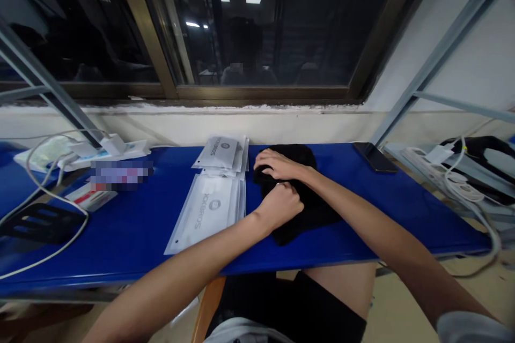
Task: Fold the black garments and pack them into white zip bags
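Observation:
A pile of black cloth [309, 214] lies on the blue table [132, 230], right of centre. My left hand [281, 204] is closed in a fist on the cloth's middle, pinching the fabric. My right hand [277, 165] rests just beyond it on the cloth's far part, fingers curled down and pressing on the fabric. Directly left of the cloth lies a large flat white zip bag [209, 211] with printed lettering. Beyond it sits a stack of smaller white printed bags [223, 154].
A white power strip [120, 149] with plugs and white cables [44, 182] is at the table's left rear, a black slotted object [40, 222] at the left edge, a dark phone [375, 157] at the right rear. More cables and a power strip [454, 182] lie right.

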Available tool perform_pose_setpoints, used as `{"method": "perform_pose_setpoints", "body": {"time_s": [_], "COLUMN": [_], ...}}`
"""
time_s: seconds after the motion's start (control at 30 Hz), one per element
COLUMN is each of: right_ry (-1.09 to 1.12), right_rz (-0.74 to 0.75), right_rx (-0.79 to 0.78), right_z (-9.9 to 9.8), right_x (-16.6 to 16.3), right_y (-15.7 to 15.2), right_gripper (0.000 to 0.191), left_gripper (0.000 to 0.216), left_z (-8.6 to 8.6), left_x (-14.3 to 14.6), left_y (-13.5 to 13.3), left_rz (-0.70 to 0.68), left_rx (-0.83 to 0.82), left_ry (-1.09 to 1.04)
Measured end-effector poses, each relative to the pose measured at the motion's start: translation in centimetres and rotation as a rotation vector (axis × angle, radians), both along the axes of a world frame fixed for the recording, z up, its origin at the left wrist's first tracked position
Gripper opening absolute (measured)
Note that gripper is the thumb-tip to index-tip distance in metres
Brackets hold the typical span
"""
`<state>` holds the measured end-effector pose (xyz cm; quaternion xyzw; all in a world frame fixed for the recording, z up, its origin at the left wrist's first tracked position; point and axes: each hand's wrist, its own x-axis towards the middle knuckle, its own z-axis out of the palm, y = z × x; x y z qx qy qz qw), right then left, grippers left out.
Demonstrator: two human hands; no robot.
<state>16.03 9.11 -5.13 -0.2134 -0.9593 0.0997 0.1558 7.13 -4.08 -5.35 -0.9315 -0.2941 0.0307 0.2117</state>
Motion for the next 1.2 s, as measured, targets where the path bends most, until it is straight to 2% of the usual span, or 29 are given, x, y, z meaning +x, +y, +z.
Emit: {"method": "perform_pose_setpoints", "body": {"time_s": [0.07,0.1,0.13,0.27,0.33,0.43,0.53,0.63,0.7,0.8,0.87,1.0,1.1,1.2], "right_ry": [0.146,0.236,0.336,0.682,0.658,0.4,0.284,0.309,0.341,0.519,0.652,0.826,0.903,0.761], "right_rz": [-0.05,-0.085,-0.123,-0.276,-0.284,-0.179,-0.116,-0.119,-0.158,-0.249,-0.27,-0.255,-0.309,-0.339], "right_rx": [-0.017,-0.034,-0.059,-0.172,-0.233,-0.259,-0.222,-0.199,-0.136,-0.111,-0.207,-0.432,-0.46,-0.501], "right_z": [0.0,0.3,0.7,2.0,2.0,1.6,1.4,1.3,1.2,1.1,1.2,1.4,1.7,2.1], "right_x": [1.0,1.8,2.6,6.5,8.1,9.2,8.8,8.0,7.7,7.5,7.5,7.0,6.9,7.2], "right_y": [0.2,0.3,0.5,-0.1,-1.3,-3.6,-5.1,-5.7,-5.7,-5.6,-5.6,-5.7,-5.9,-6.2], "right_gripper": [0.053,0.063,0.066,0.035,0.026,0.017,0.023,0.059,0.071,0.049,0.038,0.041,0.037,0.04], "left_gripper": [0.018,0.021,0.027,0.042,0.052,0.069,0.055,0.04,0.036,0.038,0.041,0.036,0.034,0.029], "left_z": [0.5,0.7,1.0,2.1,2.6,2.8,2.6,2.8,3.4,4.5,4.8,4.5,4.0,3.9], "left_x": [-0.3,-0.6,-0.9,-2.8,-4.0,-5.6,-6.7,-7.5,-8.0,-8.6,-8.7,-8.5,-8.2,-7.8], "left_y": [0.3,0.4,0.7,2.3,3.2,4.5,5.5,6.4,6.7,6.9,6.9,7.3,7.6,7.4], "left_rz": [-0.018,-0.016,-0.002,0.077,0.081,0.065,0.119,0.202,0.202,0.143,0.095,0.034,0.093,0.117], "left_rx": [0.041,0.071,0.095,0.1,0.094,0.039,-0.151,-0.3,-0.346,-0.428,-0.51,-0.661,-0.709,-0.689], "left_ry": [-0.113,-0.168,-0.213,-0.3,-0.347,-0.375,-0.342,-0.537,-0.782,-1.068,-1.17,-1.368,-1.517,-1.474]}}
